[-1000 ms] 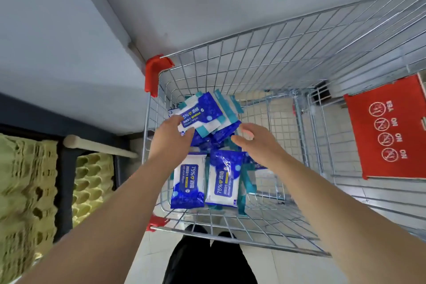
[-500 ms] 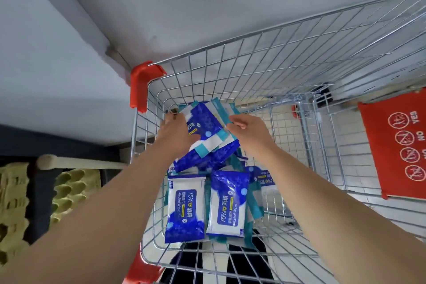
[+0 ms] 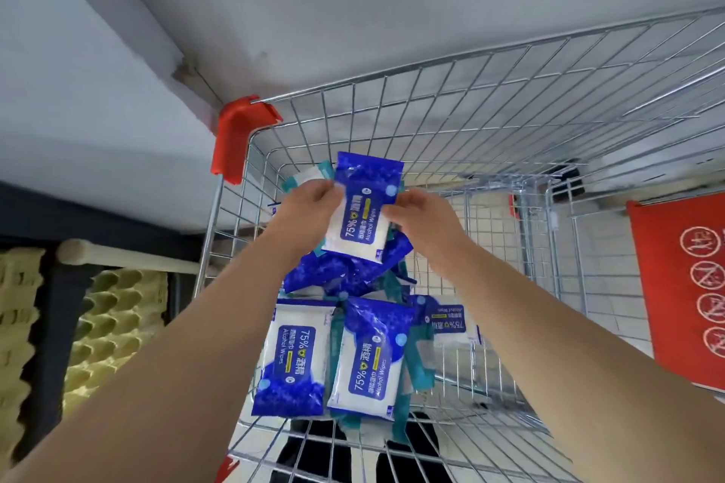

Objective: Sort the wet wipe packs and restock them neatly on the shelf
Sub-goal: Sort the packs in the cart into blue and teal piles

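Both hands hold one blue-and-white alcohol wipe pack (image 3: 363, 208) upright above the wire shopping cart (image 3: 510, 122). My left hand (image 3: 310, 214) grips its left edge and also holds teal-edged packs (image 3: 310, 176) behind it. My right hand (image 3: 419, 218) pinches the pack's right edge. Below, several more blue packs lie in the cart: a crumpled heap (image 3: 345, 272), two flat packs side by side (image 3: 292, 357) (image 3: 370, 359) and another (image 3: 447, 320) to their right, with teal packs (image 3: 418, 361) underneath.
A red plastic corner guard (image 3: 235, 141) caps the cart's far left corner, close to a grey wall. Left of the cart stand stacked egg trays (image 3: 106, 322) and a wooden pole (image 3: 129, 259). A red mat with prohibition signs (image 3: 690, 286) lies on the floor at right.
Both hands have risen from the heap with a blue pack between them; the pack now stands upright, facing me. The view has tilted, bringing the cart closer.
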The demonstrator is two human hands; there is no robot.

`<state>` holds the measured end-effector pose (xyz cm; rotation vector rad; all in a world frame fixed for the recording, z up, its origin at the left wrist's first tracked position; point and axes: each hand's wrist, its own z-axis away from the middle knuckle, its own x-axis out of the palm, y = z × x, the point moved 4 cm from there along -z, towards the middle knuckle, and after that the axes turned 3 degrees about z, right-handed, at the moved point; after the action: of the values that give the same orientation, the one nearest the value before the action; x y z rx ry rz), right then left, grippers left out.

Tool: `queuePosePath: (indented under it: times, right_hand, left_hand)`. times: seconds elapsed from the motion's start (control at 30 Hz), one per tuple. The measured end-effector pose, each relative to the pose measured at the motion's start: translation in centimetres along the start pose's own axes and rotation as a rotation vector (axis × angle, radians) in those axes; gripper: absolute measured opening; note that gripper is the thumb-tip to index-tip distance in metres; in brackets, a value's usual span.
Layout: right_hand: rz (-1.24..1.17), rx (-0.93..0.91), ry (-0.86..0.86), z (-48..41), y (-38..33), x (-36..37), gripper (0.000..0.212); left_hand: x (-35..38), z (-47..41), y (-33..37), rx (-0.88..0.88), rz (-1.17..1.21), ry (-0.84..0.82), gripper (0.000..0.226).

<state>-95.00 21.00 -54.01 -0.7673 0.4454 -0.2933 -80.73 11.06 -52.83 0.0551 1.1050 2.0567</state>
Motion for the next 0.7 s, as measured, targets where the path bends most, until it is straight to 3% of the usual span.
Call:
queuePosePath:
  times: [0.13,0.37,0.53,0.63,0.7]
  right_hand:
    - [-0.131,0.103,0.066,-0.9,1.3,-1.4,0.012]
    - [-0.173,0.099,0.051,-1.4,2.4,-1.3,0.01]
    - [-0.175,0.08,0.097,-1.3,2.6,-1.4,0.015]
    - [-0.174,0.068,0.086,-1.1,2.6,-1.3,0.017]
    - [-0.147,0.061,0.065,-1.1,2.5,-1.0,0.021]
  left_hand:
    - [-1.3,-1.4,-2.1,-0.084,-0.222,0.222,0.042]
    - [-1.1,-2.7,-2.7,-0.161,-0.128,0.317,0.062]
    - [-0.8,-2.9,-3.5,-0.182,0.044,0.207,0.037]
    - [-0.2,-3.1,-3.2,-0.171,0.022,0.171,0.03]
    - [0.6,-3.5,-2.9,-0.184,0.13,0.138,0.029]
